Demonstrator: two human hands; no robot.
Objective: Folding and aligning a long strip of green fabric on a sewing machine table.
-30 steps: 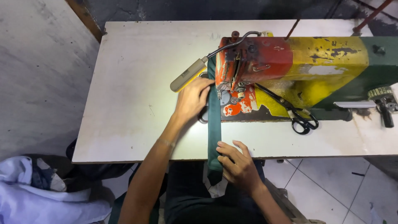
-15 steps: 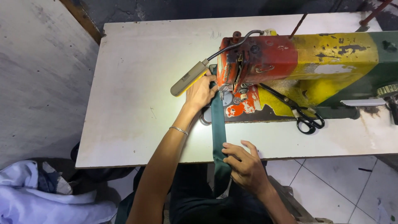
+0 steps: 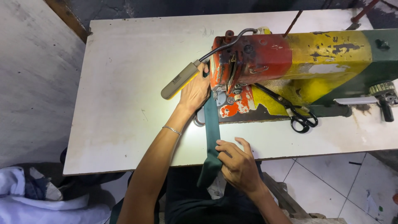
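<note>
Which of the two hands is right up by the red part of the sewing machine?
The left hand, the one wearing a thin bracelet. It rests on the green strip beside the red machine head. The right hand pinches the strip at the table's near edge.

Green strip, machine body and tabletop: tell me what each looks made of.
Green strip: soft woven cloth, matte; it droops limp over the table edge beside the right hand.
Machine body: probably painted metal; red, yellow and green paint is chipped and worn.
Tabletop: likely laminated board, smooth white, scuffed and stained.
</note>
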